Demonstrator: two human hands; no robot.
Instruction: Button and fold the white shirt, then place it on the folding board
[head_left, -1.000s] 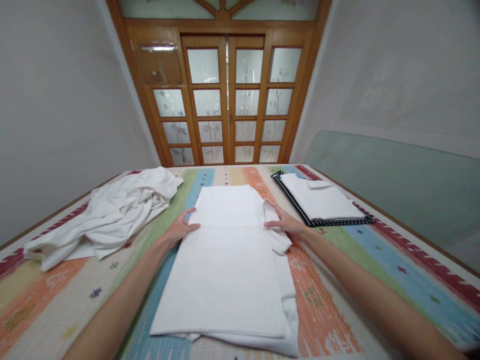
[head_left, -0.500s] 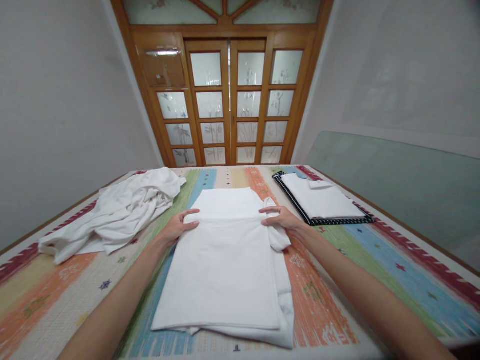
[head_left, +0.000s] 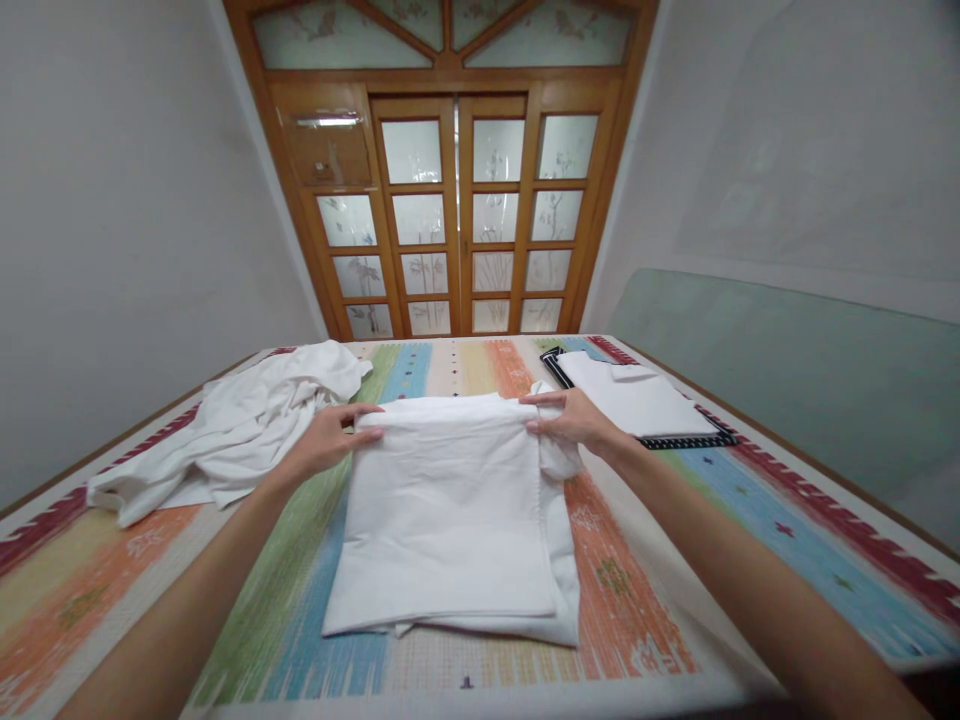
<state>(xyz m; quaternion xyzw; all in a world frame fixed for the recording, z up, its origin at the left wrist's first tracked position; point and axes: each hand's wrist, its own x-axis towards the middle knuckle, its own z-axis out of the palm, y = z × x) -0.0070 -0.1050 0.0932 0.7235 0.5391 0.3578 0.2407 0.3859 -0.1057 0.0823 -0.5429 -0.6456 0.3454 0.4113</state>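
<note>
A white shirt (head_left: 446, 520), partly folded into a rough rectangle, lies in front of me. My left hand (head_left: 330, 440) pinches its far left corner between thumb and fingers. At the far right corner, my right hand (head_left: 571, 420) grips the same fold, thumb below and fingers on top. The fold's far edge runs between both hands, slightly raised. Along the right side, a loose layer of the shirt sticks out, bunched near my right hand.
A crumpled white garment (head_left: 255, 425) lies at the left on the striped tablecloth (head_left: 277, 590). To the right, folded white cloth (head_left: 630, 395) rests on a black, white-patterned one (head_left: 686, 440). Beyond the table are wooden glazed doors (head_left: 456, 215), with walls on both sides.
Both hands have drawn the pinched fold upward and toward the far edge, covering most of the far panel. The shirt's near edge has shifted away from me, and the view has tilted slightly.
</note>
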